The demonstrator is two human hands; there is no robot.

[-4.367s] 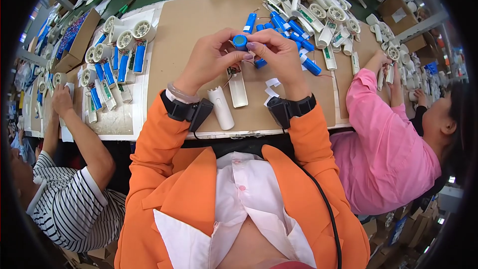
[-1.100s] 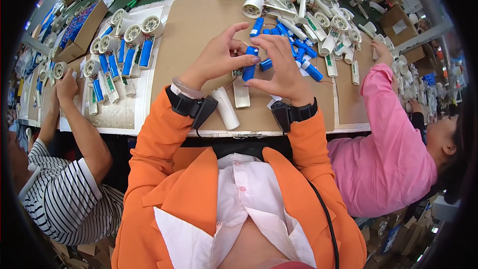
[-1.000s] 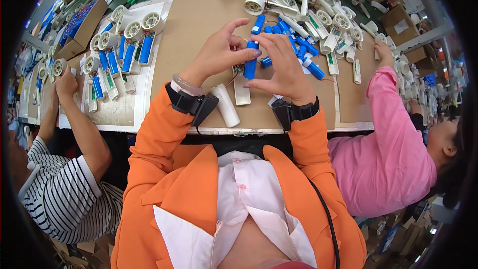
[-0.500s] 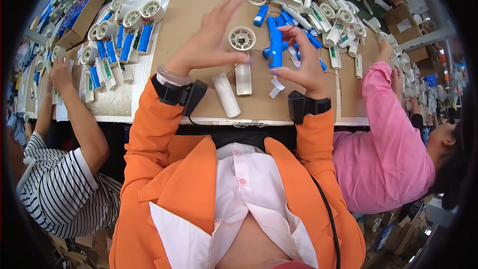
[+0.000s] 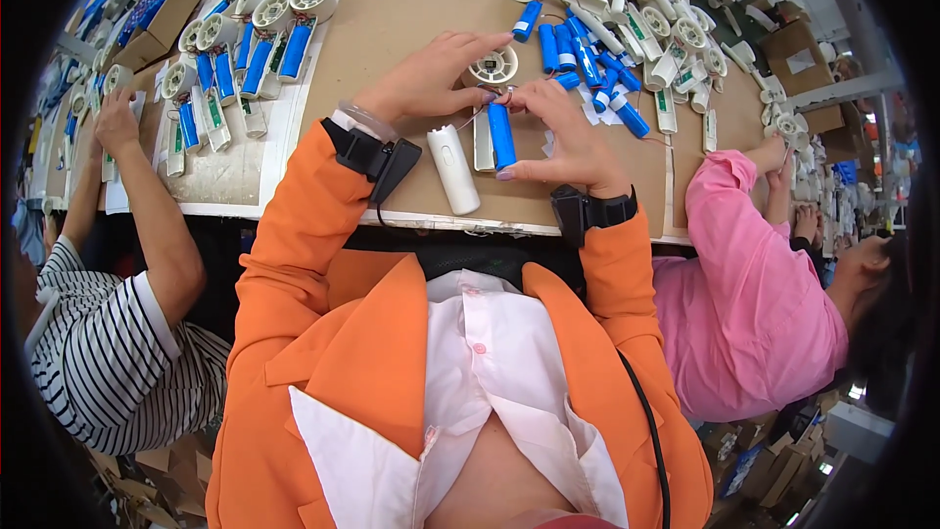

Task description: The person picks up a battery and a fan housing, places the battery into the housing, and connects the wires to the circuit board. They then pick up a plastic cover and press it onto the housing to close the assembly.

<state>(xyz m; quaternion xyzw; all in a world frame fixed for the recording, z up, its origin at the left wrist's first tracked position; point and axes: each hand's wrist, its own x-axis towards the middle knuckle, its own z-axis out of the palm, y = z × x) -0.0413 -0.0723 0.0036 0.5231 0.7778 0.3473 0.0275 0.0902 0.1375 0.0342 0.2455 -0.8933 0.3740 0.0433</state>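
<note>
In front of me lies a small white fan body, with a round slotted head (image 5: 496,63) and an open handle shell (image 5: 482,145) below it. My left hand (image 5: 426,76) grips the round head, its fingers over the far side and its thumb by the neck. Over the handle shell, my right hand (image 5: 568,132) holds a blue cylindrical battery (image 5: 501,140) between thumb and fingers. Thin wires show near the neck; their ends are hidden by my fingers. A loose white handle cover (image 5: 453,172) lies left of the shell.
Several loose blue batteries (image 5: 586,57) lie at the far right, beside a heap of white fan parts (image 5: 676,34). Half-assembled fans with batteries (image 5: 257,67) stand in rows at left. Co-workers sit on both sides, one in a striped shirt (image 5: 117,362), one in pink (image 5: 754,294).
My right hand has brought the battery nearer and left, down to the handle shell. My left hand has come down from above the fan onto its head.
</note>
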